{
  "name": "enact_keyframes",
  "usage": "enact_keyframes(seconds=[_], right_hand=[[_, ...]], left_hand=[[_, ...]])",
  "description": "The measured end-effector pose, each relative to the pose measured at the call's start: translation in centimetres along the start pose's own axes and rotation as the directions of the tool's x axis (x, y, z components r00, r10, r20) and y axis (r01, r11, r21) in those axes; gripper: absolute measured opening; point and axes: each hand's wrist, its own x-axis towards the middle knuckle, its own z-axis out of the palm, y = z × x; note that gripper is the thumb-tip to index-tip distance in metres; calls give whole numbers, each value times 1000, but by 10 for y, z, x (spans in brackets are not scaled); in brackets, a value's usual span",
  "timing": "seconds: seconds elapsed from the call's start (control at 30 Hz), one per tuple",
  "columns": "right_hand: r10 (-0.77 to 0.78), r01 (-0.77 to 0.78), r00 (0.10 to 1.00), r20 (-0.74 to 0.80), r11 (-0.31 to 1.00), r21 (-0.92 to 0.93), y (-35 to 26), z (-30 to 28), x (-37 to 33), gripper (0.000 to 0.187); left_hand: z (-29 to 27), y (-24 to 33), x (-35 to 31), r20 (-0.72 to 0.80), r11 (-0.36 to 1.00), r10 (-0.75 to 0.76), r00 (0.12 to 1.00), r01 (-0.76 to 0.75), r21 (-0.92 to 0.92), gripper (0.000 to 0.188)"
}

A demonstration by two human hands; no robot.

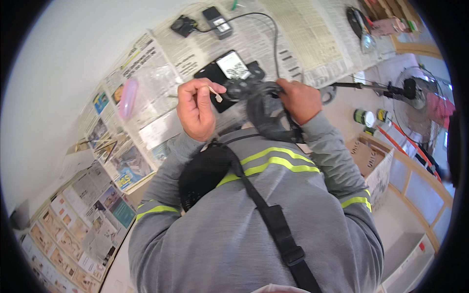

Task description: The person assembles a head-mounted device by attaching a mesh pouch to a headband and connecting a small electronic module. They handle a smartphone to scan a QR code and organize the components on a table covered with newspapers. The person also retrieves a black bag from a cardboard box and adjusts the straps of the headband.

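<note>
2 hands over a newspaper-covered table [161, 63]: a small pale stick [214, 93] is pinched by the left hand [196, 108], a dark device [249, 91] gripped by the right hand [299, 99].

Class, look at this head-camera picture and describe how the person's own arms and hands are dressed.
Both arms wear long grey sleeves, each ringed by a yellow-green reflective band edged in silver, left sleeve and right sleeve. The left hand and right hand are bare: no gloves, and no rings or watch show.
</note>
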Motion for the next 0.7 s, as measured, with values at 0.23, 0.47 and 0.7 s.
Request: enact_keyframes(seconds=[0.23, 0.47, 0.7], right_hand=[[20, -13, 999, -48, 990, 137, 22, 2, -14, 37], [55, -43, 997, -62, 983, 180, 33, 7, -18, 37], [42, -32, 998, -47, 979, 199, 43, 16, -15, 38]], left_hand=[[-96, -9, 49, -385, 967, -217, 897, 251, 38, 21], [-179, -22, 18, -555, 960, -228, 800, 278, 7, 13], [-212, 2, -23, -584, 909, -341, 737, 417, -6, 21]])
